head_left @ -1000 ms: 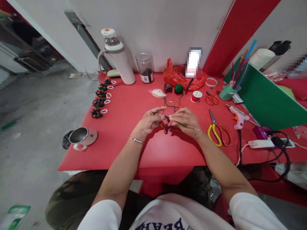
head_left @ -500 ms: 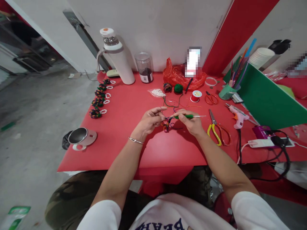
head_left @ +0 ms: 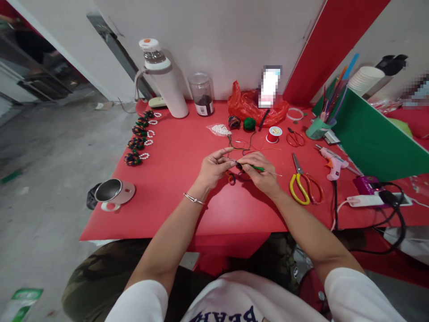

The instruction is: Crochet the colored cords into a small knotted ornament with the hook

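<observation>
Between my hands is a small piece of dark, multicoloured crochet work (head_left: 232,179), with an orange and purple loop hanging below. My left hand (head_left: 214,169) pinches its left side, index finger stretched out along the yarn. In my right hand (head_left: 261,172) is a crochet hook (head_left: 258,168) with a green handle, its metal rear end sticking out to the right. The right fingertips also touch the work, and the hook's tip is hard to make out there. Yarn runs back toward a multicoloured yarn ball (head_left: 233,121) and a green yarn ball (head_left: 249,124).
Finished yarn pieces with pearl loops (head_left: 133,158) line the left. Behind my hands lie a bag of white beads (head_left: 220,129) and a red thread spool (head_left: 274,134). Scissors (head_left: 303,181) and a pink glue gun (head_left: 331,162) lie right; a steel-lined cup (head_left: 115,192) stands left.
My right hand has moved left and slightly down, closer to my left hand. The hook has tilted, its rear end lower, and the fingers now cover more of the work.
</observation>
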A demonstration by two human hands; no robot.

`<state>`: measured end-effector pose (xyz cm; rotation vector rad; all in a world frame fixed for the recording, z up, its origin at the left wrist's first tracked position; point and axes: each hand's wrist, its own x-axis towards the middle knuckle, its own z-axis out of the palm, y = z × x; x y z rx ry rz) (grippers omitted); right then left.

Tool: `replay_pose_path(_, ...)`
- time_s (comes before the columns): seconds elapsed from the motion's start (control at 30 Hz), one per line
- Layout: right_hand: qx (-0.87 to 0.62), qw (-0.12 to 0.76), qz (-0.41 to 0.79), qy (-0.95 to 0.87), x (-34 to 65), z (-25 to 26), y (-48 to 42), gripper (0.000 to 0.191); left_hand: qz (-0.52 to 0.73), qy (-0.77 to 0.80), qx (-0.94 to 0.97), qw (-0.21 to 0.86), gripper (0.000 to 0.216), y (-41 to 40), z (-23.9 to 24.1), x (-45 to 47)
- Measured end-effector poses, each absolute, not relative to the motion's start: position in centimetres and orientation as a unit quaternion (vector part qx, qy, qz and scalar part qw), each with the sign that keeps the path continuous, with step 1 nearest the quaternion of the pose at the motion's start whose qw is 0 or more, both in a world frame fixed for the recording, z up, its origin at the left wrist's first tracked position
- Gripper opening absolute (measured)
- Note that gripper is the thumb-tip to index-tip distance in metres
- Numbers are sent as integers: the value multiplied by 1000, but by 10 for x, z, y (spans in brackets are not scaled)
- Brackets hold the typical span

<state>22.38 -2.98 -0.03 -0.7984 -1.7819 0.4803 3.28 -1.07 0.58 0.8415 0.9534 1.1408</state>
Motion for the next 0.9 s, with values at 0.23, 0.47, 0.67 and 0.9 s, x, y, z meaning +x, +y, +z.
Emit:
replay_pose_path(0.23,-365,472,33,-802,220,-10,-34,20,555,410,306,656,69,-17,-1,51)
replay_pose_path(0.47,-360,492,92,-787,229,-12,-29,24,495,346,295,741,68,-19,3,41)
replay_pose_path(0.67,-316,494,180,-790,242,-1,-16,28,477,351,317,741,63,-14,11,27)
replay_pose_path(0.9,-271,492,207,-801,250,8,-13,22,453,360,335,744,49,-11,15,19)
